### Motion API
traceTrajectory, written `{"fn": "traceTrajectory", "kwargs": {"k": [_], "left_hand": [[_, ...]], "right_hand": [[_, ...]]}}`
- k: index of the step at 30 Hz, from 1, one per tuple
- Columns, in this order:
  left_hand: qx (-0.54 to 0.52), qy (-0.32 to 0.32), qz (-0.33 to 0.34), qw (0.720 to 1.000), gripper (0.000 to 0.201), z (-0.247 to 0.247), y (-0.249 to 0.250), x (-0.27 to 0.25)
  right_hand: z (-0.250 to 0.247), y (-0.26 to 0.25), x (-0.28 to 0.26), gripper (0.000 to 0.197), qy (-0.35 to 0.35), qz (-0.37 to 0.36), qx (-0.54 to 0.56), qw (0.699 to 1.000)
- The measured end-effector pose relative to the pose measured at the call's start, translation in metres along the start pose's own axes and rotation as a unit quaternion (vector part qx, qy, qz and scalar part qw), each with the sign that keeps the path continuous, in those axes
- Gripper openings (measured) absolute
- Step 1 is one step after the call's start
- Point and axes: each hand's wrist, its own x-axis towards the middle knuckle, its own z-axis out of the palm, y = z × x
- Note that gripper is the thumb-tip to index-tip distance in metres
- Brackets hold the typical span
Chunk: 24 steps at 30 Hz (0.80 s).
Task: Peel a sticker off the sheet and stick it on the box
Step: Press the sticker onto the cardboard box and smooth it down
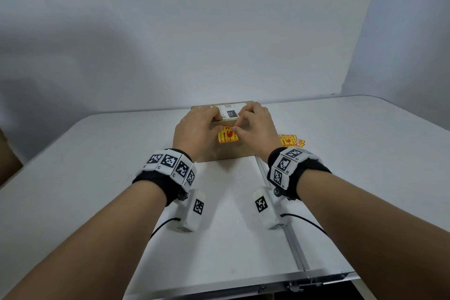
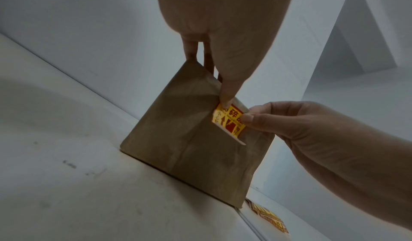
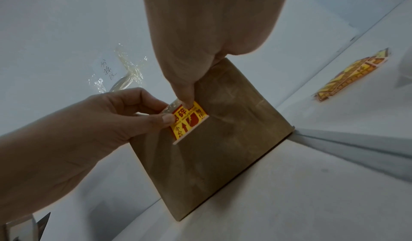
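A brown cardboard box stands mid-table with a white label on its top. A yellow and red sticker lies against the upper front face. My left hand has fingers over the top edge and its thumb on the sticker's upper left corner. My right hand pinches the sticker's right edge between thumb and forefinger. The sticker's lower edge stands a little off the box.
A loose pile of sticker sheets lies on the white table just right of the box. A metal rail runs along the table on the right. A plain wall rises close behind the box. Clear tape sticks to it.
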Motion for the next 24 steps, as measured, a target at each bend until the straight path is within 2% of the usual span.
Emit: {"fn": "traceTrajectory", "kwargs": {"k": [4,9,11,16,20,24], "left_hand": [[-0.003,-0.003,0.003,1.0,0.013,0.001,-0.002,0.002],[-0.009,0.003,0.002,1.0,0.013,0.0,-0.001,0.002],[-0.008,0.004,0.004,1.0,0.013,0.0,-0.002,0.002],[0.003,-0.004,0.01,1.0,0.013,0.001,-0.003,0.003],[0.0,-0.002,0.012,1.0,0.012,0.001,-0.003,0.003],[0.002,-0.007,0.014,1.0,0.013,0.0,-0.004,0.005]], "right_hand": [[-0.011,-0.001,0.001,0.011,-0.026,0.008,0.023,0.999],[-0.015,-0.007,0.002,0.048,-0.055,-0.002,-0.005,0.998],[-0.012,-0.01,0.009,0.056,-0.067,0.004,-0.022,0.997],[-0.009,-0.008,0.024,0.043,-0.095,0.001,-0.06,0.994],[-0.013,0.001,0.024,0.037,-0.096,-0.018,-0.021,0.995],[-0.017,0.007,0.022,0.038,-0.102,-0.007,0.012,0.995]]}}
